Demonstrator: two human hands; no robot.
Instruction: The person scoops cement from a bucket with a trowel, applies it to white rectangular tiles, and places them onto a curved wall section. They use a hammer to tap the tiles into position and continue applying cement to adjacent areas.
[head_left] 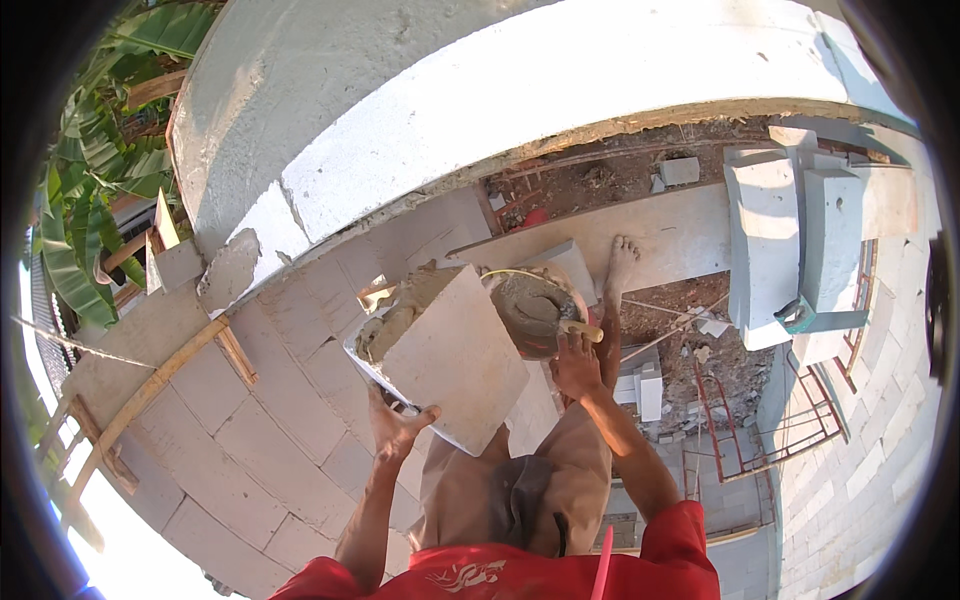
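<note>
My left hand [395,425] grips the lower edge of a pale lightweight concrete block [455,365], thumb against its face. The block is tilted, and rough wet mortar [390,325] covers its upper left side. To its right is a round bucket of grey mortar [535,308] with a yellowish rim. At the bucket's near right edge my right hand [577,370] is closed round the short wooden handle of a trowel [582,330]. The trowel's blade cannot be made out against the mortar.
I stand with a bare foot [622,262] on a plank [675,240]. A block wall [560,60] curves across the far side. Stacked blocks [765,230] stand at right, a teal-handled saw [797,316] on them. Red metal scaffolding [745,470] and rubble lie lower down.
</note>
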